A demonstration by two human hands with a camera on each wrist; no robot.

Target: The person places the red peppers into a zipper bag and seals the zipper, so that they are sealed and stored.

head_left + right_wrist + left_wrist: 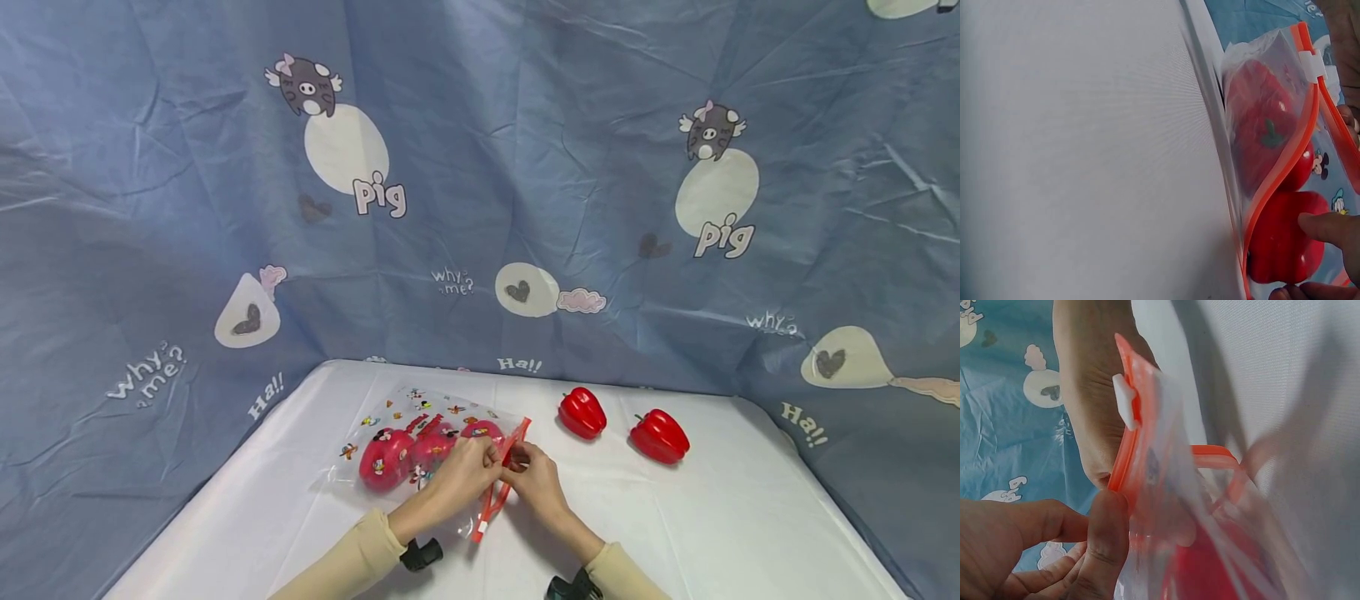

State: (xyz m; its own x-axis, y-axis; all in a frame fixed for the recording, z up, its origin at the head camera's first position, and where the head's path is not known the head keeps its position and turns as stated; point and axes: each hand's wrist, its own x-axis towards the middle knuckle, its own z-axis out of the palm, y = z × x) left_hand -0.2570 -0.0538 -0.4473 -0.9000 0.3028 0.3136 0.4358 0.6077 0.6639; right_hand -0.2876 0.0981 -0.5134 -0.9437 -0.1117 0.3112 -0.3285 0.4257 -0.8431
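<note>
A clear zip bag (360,437) with cartoon prints and an orange-red zip edge lies on the table, with several red bell peppers (386,460) inside. My left hand (468,471) pinches one side of the bag's mouth (1124,464) between thumb and fingers. At the opening, my right hand (536,483) holds a red bell pepper (1288,234), its thumb (1329,228) on the pepper's side and fingertips below. The zip edges stand apart around this pepper. A white slider (1312,66) sits near one end of the zip.
Two more red bell peppers, one nearer (582,413) and one farther right (660,437), lie on the white-covered table (720,517) beyond my right hand. A blue printed cloth (450,208) hangs behind the table.
</note>
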